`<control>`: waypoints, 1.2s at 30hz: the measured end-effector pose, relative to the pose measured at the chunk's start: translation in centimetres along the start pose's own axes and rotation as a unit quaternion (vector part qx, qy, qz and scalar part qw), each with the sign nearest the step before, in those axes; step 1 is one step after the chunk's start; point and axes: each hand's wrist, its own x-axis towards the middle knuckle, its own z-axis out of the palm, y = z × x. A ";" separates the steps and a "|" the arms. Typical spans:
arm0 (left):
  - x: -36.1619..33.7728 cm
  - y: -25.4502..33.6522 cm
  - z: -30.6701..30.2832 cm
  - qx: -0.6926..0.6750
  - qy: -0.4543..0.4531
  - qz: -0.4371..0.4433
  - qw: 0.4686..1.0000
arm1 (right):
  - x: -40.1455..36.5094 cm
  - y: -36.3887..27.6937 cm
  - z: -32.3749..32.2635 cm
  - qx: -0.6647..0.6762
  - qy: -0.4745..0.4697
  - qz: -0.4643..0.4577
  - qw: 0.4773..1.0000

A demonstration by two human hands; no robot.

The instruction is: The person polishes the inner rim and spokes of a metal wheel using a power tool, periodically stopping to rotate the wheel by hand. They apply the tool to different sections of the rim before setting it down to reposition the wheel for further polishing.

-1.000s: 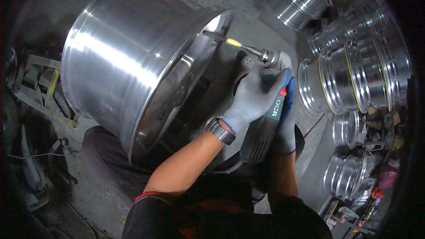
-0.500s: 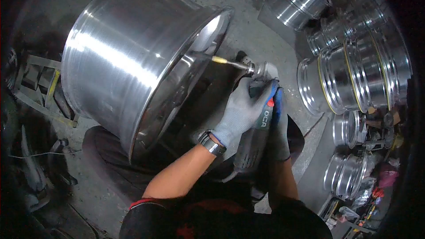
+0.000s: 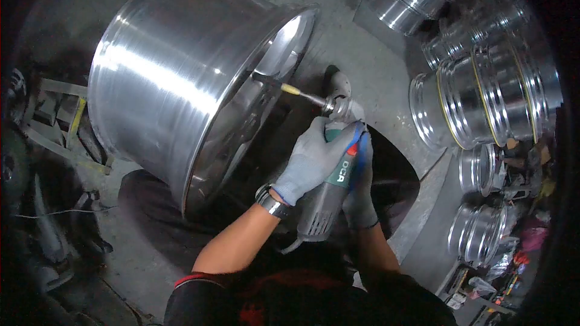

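Gripping the grinder [image 3: 323,208] tight in left hand [image 3: 311,160] and right hand [image 3: 361,187], by its probably stiff, weighty body (bit inside the slick rim [image 3: 181,66]).

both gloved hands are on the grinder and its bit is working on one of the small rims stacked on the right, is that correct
Not quite. The head view shows the left hand and right hand, both gloved, on the grinder, but its bit reaches the inner edge of the large rim on the left, not the small rims stacked on the right.
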 end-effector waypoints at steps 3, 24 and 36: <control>-1.4 -0.8 0.0 0.049 0.012 -0.035 0.998 | -1.3 -0.3 1.7 0.094 -0.024 0.046 0.994; 0.0 7.8 -30.4 0.386 0.529 0.277 0.703 | -3.7 0.7 -1.0 0.328 -0.116 0.118 0.930; -1.6 5.1 -29.3 0.300 0.463 0.107 0.827 | -3.6 1.6 -1.3 0.299 -0.095 0.112 0.943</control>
